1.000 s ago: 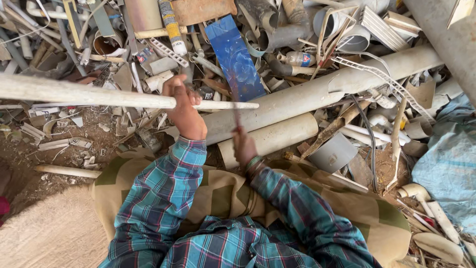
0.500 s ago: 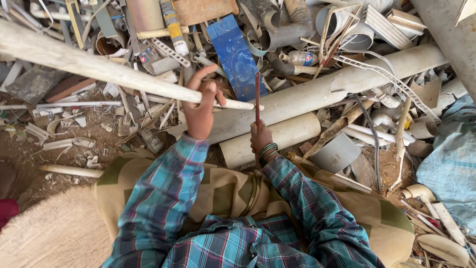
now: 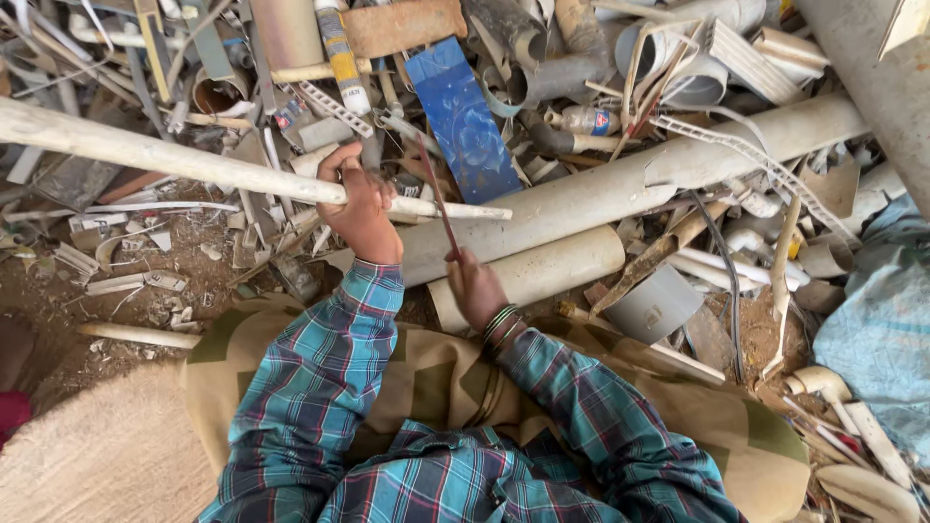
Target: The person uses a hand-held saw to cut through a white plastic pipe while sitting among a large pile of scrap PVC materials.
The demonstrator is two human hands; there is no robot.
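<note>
My left hand (image 3: 363, 208) grips a long pale plastic pipe (image 3: 165, 160) that runs from the far left to a broken end near the middle. My right hand (image 3: 477, 289), with bangles at the wrist, holds a thin dark reddish blade or rod (image 3: 438, 199) that rises toward the pipe just right of my left hand. Both sleeves are blue-green plaid. Under the hands lie two thick beige pipes (image 3: 620, 194), and a short one (image 3: 542, 271) sits close to my right hand.
A dense heap of scrap plastic pipes, strips and fittings fills the top and right. A blue panel (image 3: 463, 121) leans in the pile. A blue-grey sack (image 3: 877, 329) lies at the right. Bare dirt with small shards (image 3: 116, 281) is at left. A tan cloth (image 3: 446, 378) covers my lap.
The long pipe has swung up at its left end and now sits a little lower in view. The thin blade has tilted from upright to leaning left toward the pipe.
</note>
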